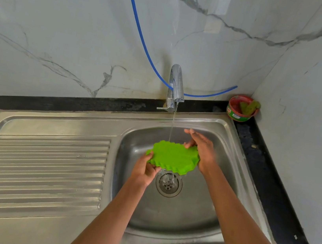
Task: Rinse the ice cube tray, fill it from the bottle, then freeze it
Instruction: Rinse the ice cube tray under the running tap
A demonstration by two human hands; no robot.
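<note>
Plainly, the head view shows the rinse in hand and nothing past it. The ice cube tray (173,156), bright green, is held tilted over the sink (183,224), with a thin stream of water (173,123) falling from the tap (175,86) at twelve o'clock onto its far edge. The left hand (144,170) grips the tray's corner at seven o'clock, fingers curled under it. The right hand (202,148) holds the edge at two o'clock, thumb and fingers closed on the rim. Water runs off into the drain (168,183) just below, at six o'clock.

By my judgement only the first step is under way; filling from the bottle and freezing are both left, and neither a bottle nor a freezer is in view.

Around the tray, a ribbed draining board (47,161) lies at nine o'clock. A blue hose (141,34) hangs down the marble wall and loops behind the tap. A red tub (240,110) holding green scrub pads sits in the corner at two o'clock on the black counter (272,178). Nothing seems to stand in the way of the hands.
</note>
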